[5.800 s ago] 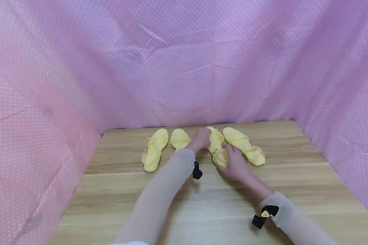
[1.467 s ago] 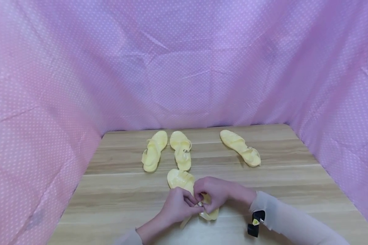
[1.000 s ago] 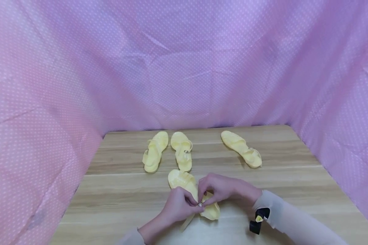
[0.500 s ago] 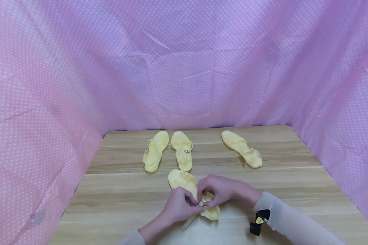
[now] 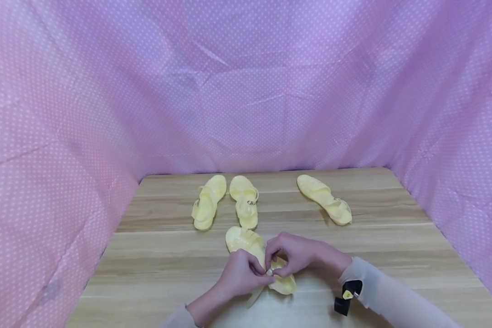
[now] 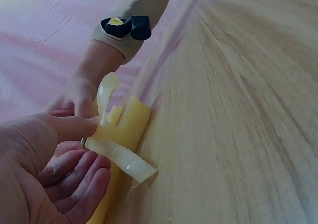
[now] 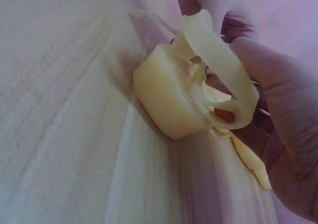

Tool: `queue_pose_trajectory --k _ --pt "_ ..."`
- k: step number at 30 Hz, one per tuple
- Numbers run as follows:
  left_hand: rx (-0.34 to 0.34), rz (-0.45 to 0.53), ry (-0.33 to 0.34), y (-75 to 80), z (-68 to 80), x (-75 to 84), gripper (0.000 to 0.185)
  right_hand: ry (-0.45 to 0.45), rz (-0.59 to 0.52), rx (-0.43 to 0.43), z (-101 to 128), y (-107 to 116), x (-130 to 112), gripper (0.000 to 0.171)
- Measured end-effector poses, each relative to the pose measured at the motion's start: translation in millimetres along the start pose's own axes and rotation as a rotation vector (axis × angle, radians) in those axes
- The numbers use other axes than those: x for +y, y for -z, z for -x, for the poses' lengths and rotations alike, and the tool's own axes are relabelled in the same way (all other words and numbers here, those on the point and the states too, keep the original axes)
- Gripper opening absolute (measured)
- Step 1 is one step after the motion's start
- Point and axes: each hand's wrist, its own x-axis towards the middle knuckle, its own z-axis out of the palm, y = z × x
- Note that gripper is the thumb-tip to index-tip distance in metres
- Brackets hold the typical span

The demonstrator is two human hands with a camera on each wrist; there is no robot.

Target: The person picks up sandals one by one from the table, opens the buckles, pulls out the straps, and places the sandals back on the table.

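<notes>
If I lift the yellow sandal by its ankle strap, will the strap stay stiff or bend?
The ankle strap will likely bend: it already curls in a soft loop between both hands. The sandal itself seems light, thin jelly-like plastic, so it would probably dangle.

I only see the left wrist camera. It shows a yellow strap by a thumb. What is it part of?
Observer: A yellow sandal lying on the table; both hands work at its strap.
Child: Are there more sandals?
Observer: Yes, three more. A pair lies side by side farther back, and a single one lies off to the right.
Child: What is the other hand doing?
Observer: The right hand pinches the heel strap, which arches over the heel.
Child: What's behind the table?
Observer: A pink dotted cloth.
</notes>
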Motion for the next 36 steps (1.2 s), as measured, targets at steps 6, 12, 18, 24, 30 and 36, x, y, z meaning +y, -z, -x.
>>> queue_pose_trajectory --k 6,12,18,24,30,36 --pt "-0.009 -0.011 0.021 1.3 -0.7 1.0 0.020 0.007 -0.018 -0.005 -1.0 3.0 -1.0 0.010" --pt "-0.015 -0.025 0.019 1.4 -1.3 0.8 0.021 -0.042 -0.072 -0.014 -1.2 3.6 -2.3 0.015" --pt "-0.017 -0.039 0.016 2.0 -1.8 -0.1 0.022 -0.015 -0.083 -0.013 -2.3 2.5 -1.6 0.008" --pt "-0.021 -0.035 0.018 2.0 -1.6 -0.6 0.023 -0.061 -0.136 -0.033 0.4 3.8 -2.5 0.007" --pt "-0.027 -0.023 0.021 2.9 -1.9 -0.5 0.022 -0.061 -0.147 -0.034 -1.3 4.6 -4.5 0.010" --pt "-0.034 -0.008 0.026 3.8 -2.4 0.9 0.022 -0.068 -0.159 -0.028 -1.3 5.1 -4.3 0.009"
